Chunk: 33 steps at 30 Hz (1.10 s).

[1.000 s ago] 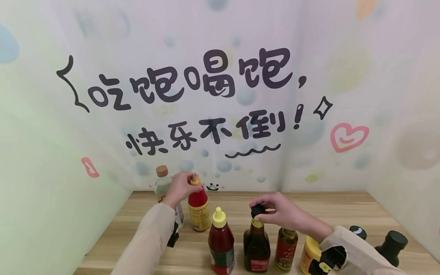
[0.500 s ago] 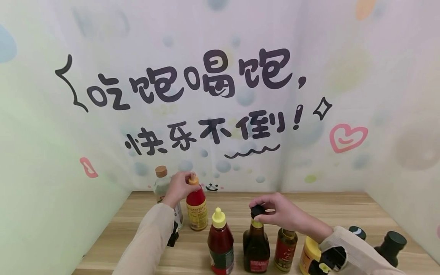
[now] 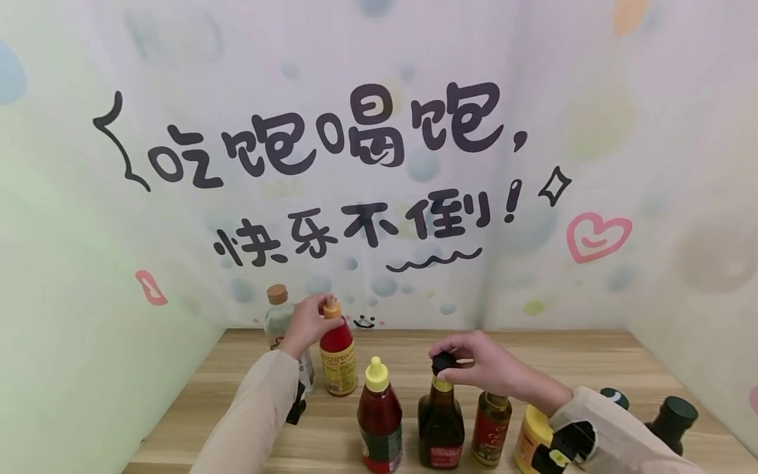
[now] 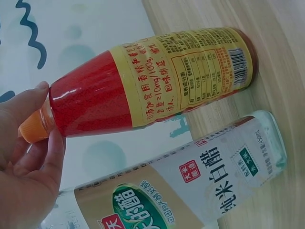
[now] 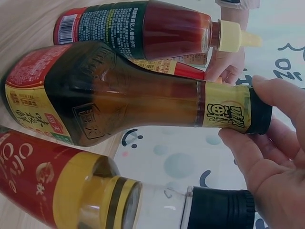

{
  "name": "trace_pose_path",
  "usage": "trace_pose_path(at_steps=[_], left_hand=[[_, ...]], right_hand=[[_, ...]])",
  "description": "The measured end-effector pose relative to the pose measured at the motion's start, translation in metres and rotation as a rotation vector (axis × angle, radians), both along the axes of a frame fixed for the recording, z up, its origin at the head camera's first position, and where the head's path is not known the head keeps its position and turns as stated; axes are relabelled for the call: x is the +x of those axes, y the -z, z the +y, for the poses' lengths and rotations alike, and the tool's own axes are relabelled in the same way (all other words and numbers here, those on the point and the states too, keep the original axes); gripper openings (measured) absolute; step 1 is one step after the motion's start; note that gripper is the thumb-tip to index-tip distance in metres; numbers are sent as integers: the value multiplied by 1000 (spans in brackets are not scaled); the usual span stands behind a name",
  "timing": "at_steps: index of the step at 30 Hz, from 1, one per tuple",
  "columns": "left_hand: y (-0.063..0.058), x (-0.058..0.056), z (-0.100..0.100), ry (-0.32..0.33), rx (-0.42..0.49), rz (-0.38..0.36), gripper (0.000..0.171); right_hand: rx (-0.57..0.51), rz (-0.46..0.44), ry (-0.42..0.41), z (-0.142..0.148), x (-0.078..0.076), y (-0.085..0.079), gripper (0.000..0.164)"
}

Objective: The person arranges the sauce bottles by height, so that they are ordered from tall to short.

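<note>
While the left hand (image 3: pixel 310 324) pinches the red bottle (image 3: pixel 339 368) near its top, at ten o'clock from the dark bottle (image 3: pixel 441 428) that the right hand (image 3: pixel 488 363) grips around the cap (image 3: pixel 444 364), a sideways tug so high up might topple the latter onto the oil bottle (image 3: pixel 491 431) at three o'clock

Pale whitish back wall (image 3: pixel 379 39), smooth sheet look, faint vertical creases; two slanting rows of large rounded black Chinese characters (image 3: pixel 378 125). Wavy black line (image 3: pixel 434 261) under lower row; black four-pointed star outline (image 3: pixel 555 186) and pink heart outline (image 3: pixel 599 237) farther right. Faint blue and yellow-green spots scattered. Left wall (image 3: pixel 71 316) green-tinted, right wall (image 3: pixel 710 151) pinkish-grey. Light wood-grain bench (image 3: pixel 533 343) below. Light soft.
</note>
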<state>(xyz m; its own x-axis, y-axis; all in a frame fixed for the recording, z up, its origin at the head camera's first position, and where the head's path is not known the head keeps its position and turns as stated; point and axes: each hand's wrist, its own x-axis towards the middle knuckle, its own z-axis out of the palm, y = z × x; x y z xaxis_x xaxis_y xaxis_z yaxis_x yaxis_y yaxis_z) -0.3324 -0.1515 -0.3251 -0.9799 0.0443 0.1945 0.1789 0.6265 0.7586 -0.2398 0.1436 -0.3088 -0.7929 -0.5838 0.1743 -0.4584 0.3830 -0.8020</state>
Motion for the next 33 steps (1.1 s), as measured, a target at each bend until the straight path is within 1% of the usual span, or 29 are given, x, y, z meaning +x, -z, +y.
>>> trace_pose_path(at_steps=[6, 12, 19, 23, 27, 29, 33], left_hand=[[-1, 1, 0, 15, -17, 0, 45], [0, 4, 3, -1, -33, 2, 50], [4, 7, 6, -9, -1, 30, 59], [3, 9, 3, 7, -5, 40, 63], [1, 10, -4, 35, -9, 84, 64], [-2, 12, -8, 36, -13, 112, 64], [-10, 22, -12, 31, -30, 172, 63]], right_hand=[[4, -7, 4, 0, 0, -2, 28], [7, -5, 9, -1, 0, -2, 29], [7, 7, 10, -1, 0, 0, 28], [8, 11, 9, -2, 0, 0, 27], [9, 10, 12, -2, 0, 0, 27], [12, 10, 15, -2, 0, 0, 27], [26, 18, 20, -1, 2, 0, 26]])
